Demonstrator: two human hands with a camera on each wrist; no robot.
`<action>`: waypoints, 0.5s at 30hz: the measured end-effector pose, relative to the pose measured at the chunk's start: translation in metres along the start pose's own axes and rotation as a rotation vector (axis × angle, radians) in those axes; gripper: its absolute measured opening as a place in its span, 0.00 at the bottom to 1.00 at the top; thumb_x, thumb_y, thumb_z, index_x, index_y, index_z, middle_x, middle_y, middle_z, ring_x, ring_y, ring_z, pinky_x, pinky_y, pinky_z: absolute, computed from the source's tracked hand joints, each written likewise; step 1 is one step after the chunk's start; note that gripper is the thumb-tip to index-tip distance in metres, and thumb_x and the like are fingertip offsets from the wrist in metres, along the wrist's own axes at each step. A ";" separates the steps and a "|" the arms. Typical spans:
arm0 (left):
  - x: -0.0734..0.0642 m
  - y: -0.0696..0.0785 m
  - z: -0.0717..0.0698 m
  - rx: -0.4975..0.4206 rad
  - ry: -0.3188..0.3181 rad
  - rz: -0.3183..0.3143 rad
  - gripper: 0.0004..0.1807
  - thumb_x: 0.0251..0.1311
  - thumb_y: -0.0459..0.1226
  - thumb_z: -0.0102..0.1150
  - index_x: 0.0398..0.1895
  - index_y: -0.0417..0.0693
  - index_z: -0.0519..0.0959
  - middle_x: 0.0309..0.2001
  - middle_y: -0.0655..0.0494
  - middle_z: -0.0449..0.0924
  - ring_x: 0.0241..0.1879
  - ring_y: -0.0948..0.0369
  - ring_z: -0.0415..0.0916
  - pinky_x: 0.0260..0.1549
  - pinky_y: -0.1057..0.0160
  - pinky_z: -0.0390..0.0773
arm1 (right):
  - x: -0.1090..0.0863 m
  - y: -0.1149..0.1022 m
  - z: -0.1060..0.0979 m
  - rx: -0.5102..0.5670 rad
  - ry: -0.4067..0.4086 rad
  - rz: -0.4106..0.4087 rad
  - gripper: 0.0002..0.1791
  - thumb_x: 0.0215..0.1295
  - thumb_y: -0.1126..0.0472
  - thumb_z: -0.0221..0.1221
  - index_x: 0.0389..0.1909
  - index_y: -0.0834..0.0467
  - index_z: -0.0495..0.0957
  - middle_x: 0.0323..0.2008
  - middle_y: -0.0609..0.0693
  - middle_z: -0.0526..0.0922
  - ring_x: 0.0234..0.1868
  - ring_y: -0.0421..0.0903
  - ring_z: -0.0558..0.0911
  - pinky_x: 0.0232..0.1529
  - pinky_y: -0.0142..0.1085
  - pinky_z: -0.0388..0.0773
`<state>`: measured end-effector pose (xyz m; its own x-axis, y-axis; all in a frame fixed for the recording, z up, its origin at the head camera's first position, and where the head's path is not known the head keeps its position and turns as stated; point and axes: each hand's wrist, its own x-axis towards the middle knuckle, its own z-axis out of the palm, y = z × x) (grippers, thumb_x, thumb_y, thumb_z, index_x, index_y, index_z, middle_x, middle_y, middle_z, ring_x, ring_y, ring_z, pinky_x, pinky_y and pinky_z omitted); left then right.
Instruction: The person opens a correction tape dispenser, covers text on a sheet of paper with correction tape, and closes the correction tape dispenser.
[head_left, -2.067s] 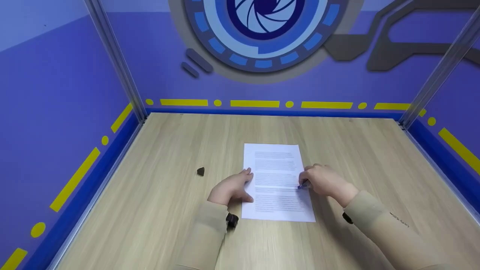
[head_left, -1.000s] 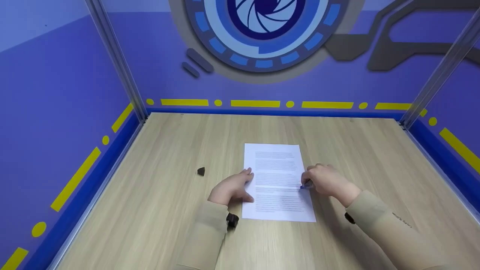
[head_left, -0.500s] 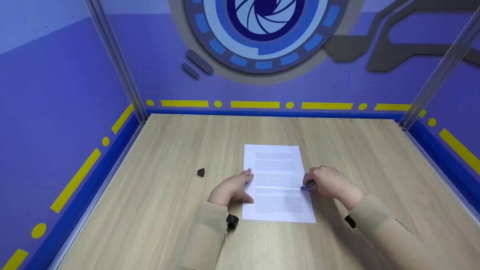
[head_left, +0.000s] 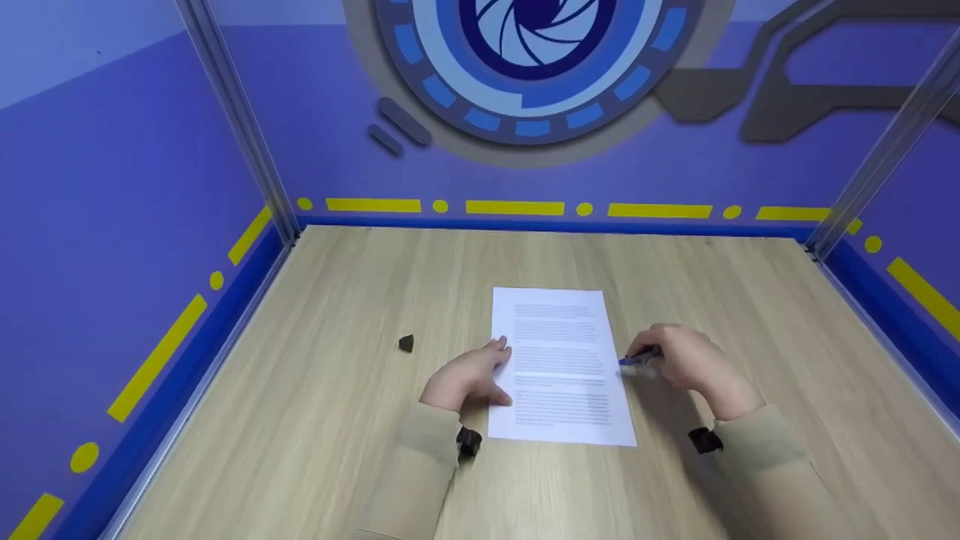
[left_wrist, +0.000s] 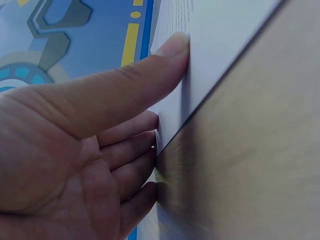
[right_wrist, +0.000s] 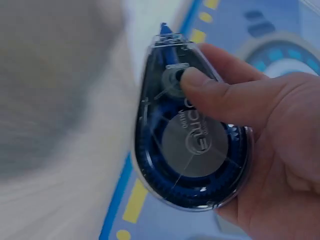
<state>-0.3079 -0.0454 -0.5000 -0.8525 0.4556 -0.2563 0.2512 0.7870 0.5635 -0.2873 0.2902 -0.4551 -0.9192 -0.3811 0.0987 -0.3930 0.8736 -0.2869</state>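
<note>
A white sheet of printed paper lies flat on the wooden table. My left hand rests along its left edge; in the left wrist view the thumb lies on the sheet and the other fingers are extended near its edge. Just off the right edge of the sheet, my right hand holds a correction tape dispenser. Its case is clear with dark blue parts inside, gripped between thumb and fingers, and its blue tip sticks out free.
A small dark wedge-shaped piece lies on the table left of the sheet. Blue-purple panels with yellow marks stand along the back and sides, joined by metal posts at the corners.
My right hand has moved off the sheet to the right with the correction tape dispenser, after its tip was over the text near the right margin. The left hand keeps its place.
</note>
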 end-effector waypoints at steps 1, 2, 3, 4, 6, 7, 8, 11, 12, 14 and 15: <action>0.000 0.000 0.000 -0.002 0.000 -0.004 0.52 0.52 0.36 0.79 0.79 0.40 0.60 0.83 0.48 0.50 0.83 0.53 0.47 0.82 0.56 0.52 | 0.000 -0.002 -0.002 0.020 0.001 0.008 0.17 0.58 0.78 0.63 0.36 0.53 0.89 0.35 0.49 0.87 0.37 0.48 0.83 0.41 0.47 0.83; 0.000 0.000 0.000 -0.006 0.001 -0.007 0.52 0.52 0.36 0.78 0.79 0.40 0.60 0.83 0.49 0.50 0.83 0.53 0.47 0.82 0.56 0.52 | 0.001 -0.005 -0.004 0.038 0.000 0.014 0.16 0.59 0.78 0.63 0.36 0.53 0.89 0.36 0.50 0.87 0.37 0.48 0.83 0.41 0.48 0.83; 0.000 0.000 0.000 -0.007 0.002 -0.009 0.52 0.52 0.36 0.78 0.79 0.40 0.60 0.83 0.49 0.49 0.83 0.53 0.47 0.82 0.56 0.52 | 0.002 -0.008 -0.006 0.054 -0.003 0.021 0.16 0.59 0.77 0.63 0.37 0.53 0.89 0.37 0.50 0.87 0.37 0.48 0.83 0.42 0.48 0.83; 0.000 0.000 0.000 -0.009 0.002 -0.011 0.52 0.52 0.37 0.78 0.79 0.41 0.60 0.83 0.49 0.49 0.83 0.53 0.46 0.82 0.56 0.52 | 0.003 -0.012 -0.007 0.067 -0.004 0.024 0.16 0.59 0.77 0.63 0.37 0.53 0.89 0.37 0.50 0.87 0.37 0.48 0.83 0.42 0.48 0.83; -0.001 0.000 -0.001 -0.013 0.002 -0.010 0.52 0.52 0.37 0.78 0.79 0.41 0.60 0.83 0.50 0.49 0.83 0.53 0.46 0.82 0.56 0.52 | 0.005 -0.020 -0.007 0.085 -0.002 0.023 0.16 0.60 0.77 0.63 0.38 0.54 0.89 0.38 0.51 0.88 0.38 0.49 0.83 0.43 0.49 0.83; -0.001 0.000 -0.001 -0.017 0.002 -0.010 0.52 0.52 0.37 0.78 0.79 0.41 0.60 0.83 0.50 0.49 0.83 0.53 0.46 0.82 0.56 0.52 | 0.007 -0.024 -0.006 0.092 -0.003 0.020 0.16 0.60 0.77 0.63 0.38 0.54 0.89 0.38 0.51 0.88 0.38 0.49 0.84 0.44 0.49 0.83; -0.001 0.000 -0.001 -0.017 0.002 -0.009 0.52 0.52 0.37 0.78 0.79 0.41 0.60 0.83 0.50 0.49 0.83 0.53 0.46 0.82 0.56 0.52 | 0.008 -0.028 -0.005 0.095 -0.003 0.019 0.16 0.60 0.77 0.63 0.38 0.54 0.89 0.38 0.51 0.88 0.39 0.49 0.84 0.44 0.49 0.84; 0.000 0.000 0.000 -0.020 0.000 -0.011 0.52 0.52 0.37 0.78 0.79 0.42 0.60 0.83 0.50 0.49 0.83 0.53 0.46 0.82 0.56 0.51 | 0.014 -0.041 0.000 0.094 -0.002 -0.010 0.15 0.61 0.77 0.63 0.38 0.55 0.89 0.39 0.52 0.89 0.42 0.50 0.86 0.45 0.49 0.85; 0.000 0.000 0.000 -0.022 0.000 -0.013 0.52 0.53 0.37 0.78 0.79 0.42 0.60 0.83 0.50 0.49 0.83 0.53 0.46 0.82 0.55 0.51 | 0.016 -0.045 0.002 0.097 -0.002 -0.025 0.15 0.61 0.77 0.63 0.38 0.55 0.89 0.39 0.52 0.89 0.42 0.50 0.86 0.45 0.49 0.85; 0.000 0.000 0.000 -0.023 0.001 -0.016 0.52 0.53 0.37 0.78 0.79 0.42 0.60 0.83 0.50 0.49 0.83 0.53 0.46 0.82 0.55 0.51 | 0.019 -0.053 0.005 0.095 0.006 -0.057 0.14 0.61 0.77 0.64 0.38 0.56 0.90 0.39 0.51 0.89 0.42 0.50 0.86 0.45 0.48 0.85; 0.000 0.000 0.000 -0.025 0.001 -0.017 0.52 0.52 0.37 0.78 0.79 0.42 0.60 0.83 0.50 0.49 0.83 0.53 0.46 0.82 0.55 0.51 | 0.020 -0.056 0.006 0.095 0.011 -0.074 0.14 0.61 0.77 0.63 0.38 0.56 0.90 0.39 0.51 0.89 0.42 0.50 0.87 0.45 0.47 0.86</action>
<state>-0.3075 -0.0452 -0.5003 -0.8572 0.4415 -0.2649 0.2249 0.7839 0.5787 -0.2839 0.2314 -0.4431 -0.8882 -0.4398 0.1331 -0.4563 0.8103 -0.3676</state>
